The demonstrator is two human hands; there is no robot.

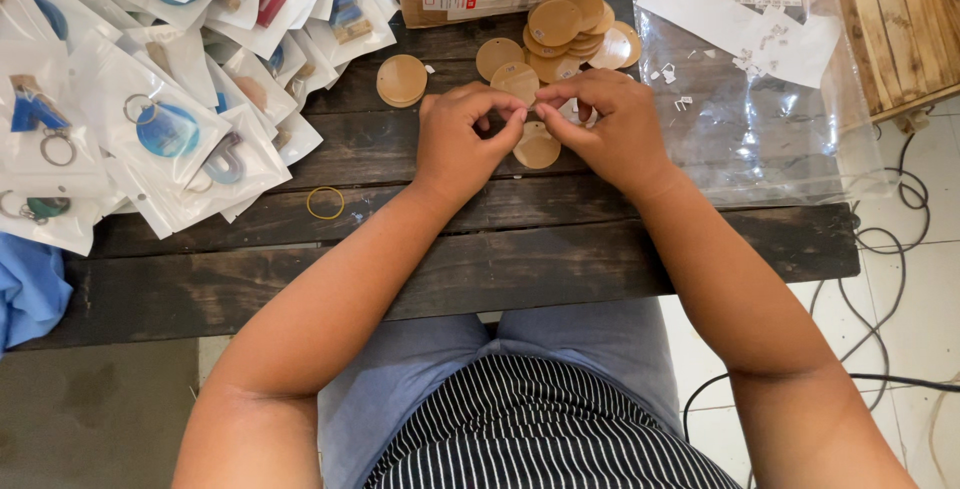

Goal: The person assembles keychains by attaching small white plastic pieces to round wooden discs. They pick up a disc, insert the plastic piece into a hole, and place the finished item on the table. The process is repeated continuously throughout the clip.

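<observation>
Both the left hand (458, 139) and right hand (610, 129) pinched one round tan wooden disc (537, 146), while many loose discs (565, 34) lay unbagged beside finished clear-packeted keychains (150, 99).

Left hand (462, 139) and right hand (603, 129) pinch together above 1 round wooden disc (537, 147) (table (520, 249) beneath).

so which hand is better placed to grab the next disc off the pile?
Right, probably. The right hand sits just below the disc pile, while the left hand lies farther from it, nearer the small stack. Both hands' fingers are pinching something small together, so either must let go first.
</observation>
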